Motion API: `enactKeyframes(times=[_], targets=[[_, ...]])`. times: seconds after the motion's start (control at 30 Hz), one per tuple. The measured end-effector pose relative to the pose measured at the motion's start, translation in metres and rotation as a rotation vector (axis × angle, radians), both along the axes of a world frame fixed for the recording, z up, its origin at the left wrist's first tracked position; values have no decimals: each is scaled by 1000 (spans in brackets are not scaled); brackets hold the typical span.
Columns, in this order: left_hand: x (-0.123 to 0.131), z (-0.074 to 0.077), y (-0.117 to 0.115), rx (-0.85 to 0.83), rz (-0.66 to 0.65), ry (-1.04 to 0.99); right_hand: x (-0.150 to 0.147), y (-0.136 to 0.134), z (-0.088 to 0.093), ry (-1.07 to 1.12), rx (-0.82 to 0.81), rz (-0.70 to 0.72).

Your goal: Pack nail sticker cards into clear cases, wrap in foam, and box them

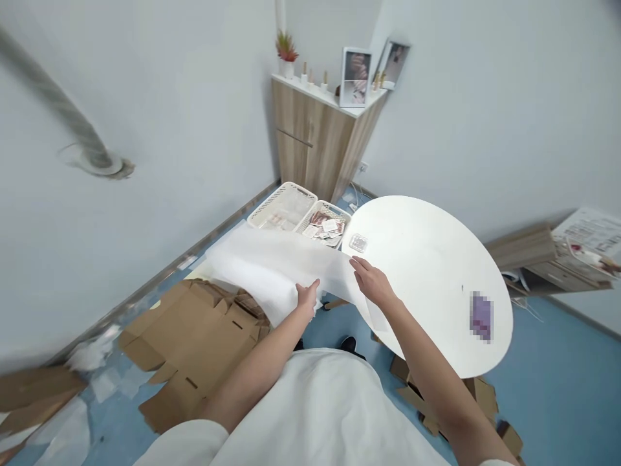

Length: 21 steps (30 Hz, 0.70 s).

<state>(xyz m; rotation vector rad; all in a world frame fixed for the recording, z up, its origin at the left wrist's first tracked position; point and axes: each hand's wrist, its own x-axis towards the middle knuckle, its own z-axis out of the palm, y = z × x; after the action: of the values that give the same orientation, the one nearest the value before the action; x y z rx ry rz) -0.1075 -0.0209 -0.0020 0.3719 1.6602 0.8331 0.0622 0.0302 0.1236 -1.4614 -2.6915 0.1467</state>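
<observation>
Stretching leftward from the bench (431,249), the white sheet (276,252) spreads toward ten to eleven o'clock from the left hand (306,296), thumb and finger parted; the right hand (372,279) lays straight fingers on it. Whether either pinches, I cannot tell. Loose contact could let it slip; dragging could sweep the clear case (358,243), right hand's eleven o'clock.

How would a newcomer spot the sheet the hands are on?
Start at the round white table. Over its left edge reaches a long white sheet, with the left hand and right hand on it. Unlike the white scraps on the floor, it is one broad piece.
</observation>
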Motion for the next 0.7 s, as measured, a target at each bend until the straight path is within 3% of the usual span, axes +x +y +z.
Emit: enactKeyframes(times=[0.17, 0.37, 0.57, 0.7], targets=[[41, 6, 17, 55, -87, -140, 63, -10, -3, 290, -84, -189], [100, 10, 31, 174, -237, -106, 144, -14, -24, 746, -288, -451], [165, 28, 53, 163, -443, 101, 229, -24, -59, 1183, -551, -747], [200, 40, 67, 22, -691, 312, 272, -43, -96, 1209, -616, -892]])
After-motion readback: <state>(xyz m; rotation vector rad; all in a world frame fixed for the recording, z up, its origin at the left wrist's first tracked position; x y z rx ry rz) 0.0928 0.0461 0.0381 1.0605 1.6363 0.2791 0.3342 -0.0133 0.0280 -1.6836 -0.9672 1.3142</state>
